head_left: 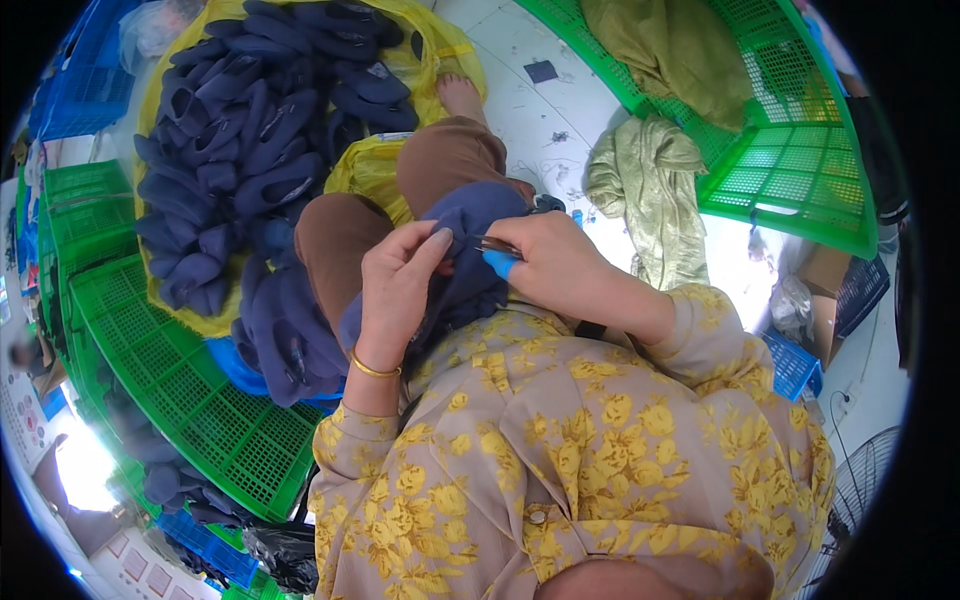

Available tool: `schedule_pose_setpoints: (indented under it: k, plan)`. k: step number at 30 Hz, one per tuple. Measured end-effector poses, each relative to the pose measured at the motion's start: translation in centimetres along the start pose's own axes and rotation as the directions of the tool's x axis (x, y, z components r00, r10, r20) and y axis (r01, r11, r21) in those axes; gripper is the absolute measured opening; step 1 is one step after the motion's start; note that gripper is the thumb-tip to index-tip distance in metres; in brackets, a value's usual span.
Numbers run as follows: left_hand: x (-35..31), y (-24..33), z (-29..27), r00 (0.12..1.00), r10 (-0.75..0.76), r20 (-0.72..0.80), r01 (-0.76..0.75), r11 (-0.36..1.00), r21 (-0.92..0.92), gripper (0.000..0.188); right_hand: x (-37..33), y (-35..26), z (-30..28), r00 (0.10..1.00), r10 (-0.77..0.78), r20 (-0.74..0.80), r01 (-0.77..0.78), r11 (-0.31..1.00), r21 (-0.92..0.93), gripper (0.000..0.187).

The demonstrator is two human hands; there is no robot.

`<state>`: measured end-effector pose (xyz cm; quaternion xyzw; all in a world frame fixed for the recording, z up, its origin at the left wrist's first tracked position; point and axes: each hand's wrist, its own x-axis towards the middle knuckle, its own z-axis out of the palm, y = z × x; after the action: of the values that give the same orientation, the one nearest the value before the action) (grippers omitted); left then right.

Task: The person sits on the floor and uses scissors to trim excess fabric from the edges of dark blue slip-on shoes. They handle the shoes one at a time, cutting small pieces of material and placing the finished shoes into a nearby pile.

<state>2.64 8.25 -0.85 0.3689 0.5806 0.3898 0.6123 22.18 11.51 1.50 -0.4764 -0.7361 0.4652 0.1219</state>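
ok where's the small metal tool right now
Near the middle of the head view, the small metal tool is in the fingers of the right hand, just above the blue finger cover, its tip by the navy fabric.

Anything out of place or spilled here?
Minor litter: a dark scrap and a dark tangle, probably thread, lie on the white floor between the yellow bag and the right-hand green basket, apart from the piled dark-blue pieces. No spill visible.

The person wears a beige top (590, 430) with yellow flowers, its sleeves (357, 437) ending on the forearms, and brown trousers (335, 245). A thin gold bangle (374, 370) rings the left wrist (380, 351); a blue cover (500, 262) wraps one right-hand digit (the visible foot (460, 97) is bare).
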Motion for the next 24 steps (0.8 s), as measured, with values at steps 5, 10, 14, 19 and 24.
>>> schedule_pose_setpoints:
  k: [5, 10, 14, 19, 24]
  plan:
    - [0.4, 0.1, -0.3, 0.997, -0.075, -0.001, 0.075, 0.997, -0.017, 0.019, 0.2, 0.7, 0.5, 0.999, 0.035, 0.016, -0.035, 0.999, 0.010, 0.021]
    - [1.2, 1.1, -0.5, 0.978, -0.201, 0.044, 0.200, 0.979, 0.026, 0.019, -0.3, 1.8, 1.4, 0.997, -0.032, -0.066, 0.034, 0.999, 0.035, 0.025]
    - [1.6, 1.0, -0.4, 0.959, -0.275, 0.072, 0.276, 0.961, -0.012, 0.017, -0.7, 2.3, 2.5, 0.986, -0.069, -0.150, 0.074, 0.997, 0.028, 0.029]
    - [1.7, 0.3, -0.5, 0.945, -0.310, 0.108, 0.318, 0.946, -0.062, 0.014, -1.3, 2.1, 3.5, 0.983, -0.017, -0.185, 0.032, 0.996, 0.078, 0.034]
    - [1.7, 0.0, -0.5, 0.926, -0.356, 0.127, 0.373, 0.917, -0.145, 0.013, -1.3, 2.3, 4.4, 0.977, -0.039, -0.212, 0.052, 0.997, 0.059, 0.040]
